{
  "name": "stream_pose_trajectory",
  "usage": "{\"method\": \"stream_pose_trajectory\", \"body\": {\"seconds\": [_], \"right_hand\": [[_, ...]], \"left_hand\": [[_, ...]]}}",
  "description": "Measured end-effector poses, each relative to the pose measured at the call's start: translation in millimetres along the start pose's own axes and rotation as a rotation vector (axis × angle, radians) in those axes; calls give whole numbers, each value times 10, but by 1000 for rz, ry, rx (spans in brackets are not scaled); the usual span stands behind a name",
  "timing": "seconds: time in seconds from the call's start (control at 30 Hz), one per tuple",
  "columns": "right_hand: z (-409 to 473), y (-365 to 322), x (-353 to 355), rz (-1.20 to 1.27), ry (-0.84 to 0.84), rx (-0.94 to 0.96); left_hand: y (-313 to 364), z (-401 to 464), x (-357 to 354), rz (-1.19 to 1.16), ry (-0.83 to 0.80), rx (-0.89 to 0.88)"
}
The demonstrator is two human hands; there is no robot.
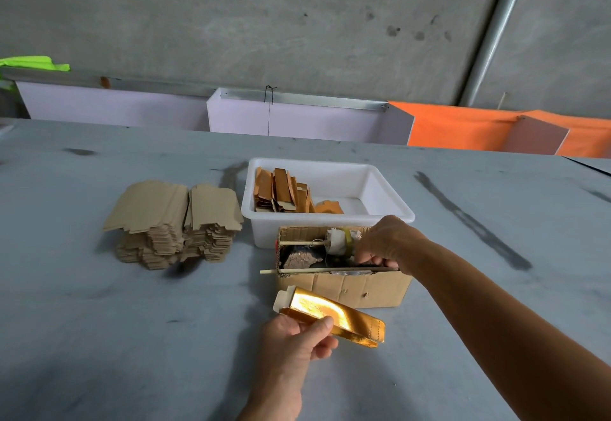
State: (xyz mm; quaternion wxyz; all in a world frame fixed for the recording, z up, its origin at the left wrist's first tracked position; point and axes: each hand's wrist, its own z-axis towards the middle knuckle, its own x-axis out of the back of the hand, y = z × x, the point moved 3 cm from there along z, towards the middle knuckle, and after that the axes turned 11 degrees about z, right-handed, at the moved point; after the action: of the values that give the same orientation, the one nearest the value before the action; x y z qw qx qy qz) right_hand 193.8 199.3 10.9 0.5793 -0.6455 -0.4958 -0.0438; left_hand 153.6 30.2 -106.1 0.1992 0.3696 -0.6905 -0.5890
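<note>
My left hand [297, 344] pinches a shiny gold folded carton [334, 316] just above the grey table, in front of a small cardboard box [357, 288]. My right hand [385, 243] reaches into that cardboard box with curled fingers, beside a cloth-wrapped stick tool [335, 240] that lies across the box. What its fingertips hold is hidden by the box wall. A second thin stick [269, 271] pokes out of the box on the left.
A white plastic tub [390, 189] behind the box holds several folded brown cartons [282, 190]. Two stacks of flat brown carton blanks [175, 222] stand to the left. Low white and orange panels [463, 126] line the table's far edge below a concrete wall.
</note>
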Motion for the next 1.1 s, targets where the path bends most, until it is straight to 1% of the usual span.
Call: {"method": "stream_pose_trajectory", "body": {"seconds": [0.33, 0.43, 0.77, 1.1], "right_hand": [[-75, -20, 64, 53, 14, -16], [-81, 10, 69, 124, 9, -35], [-112, 68, 68, 323, 27, -128], [-254, 204, 23, 511, 102, -80]], "left_hand": [[46, -14, -51, 0, 10, -53], [52, 1, -87, -18, 25, -71], [89, 142, -202, -128, 97, -32], [114, 199, -245, -148, 158, -32]]}}
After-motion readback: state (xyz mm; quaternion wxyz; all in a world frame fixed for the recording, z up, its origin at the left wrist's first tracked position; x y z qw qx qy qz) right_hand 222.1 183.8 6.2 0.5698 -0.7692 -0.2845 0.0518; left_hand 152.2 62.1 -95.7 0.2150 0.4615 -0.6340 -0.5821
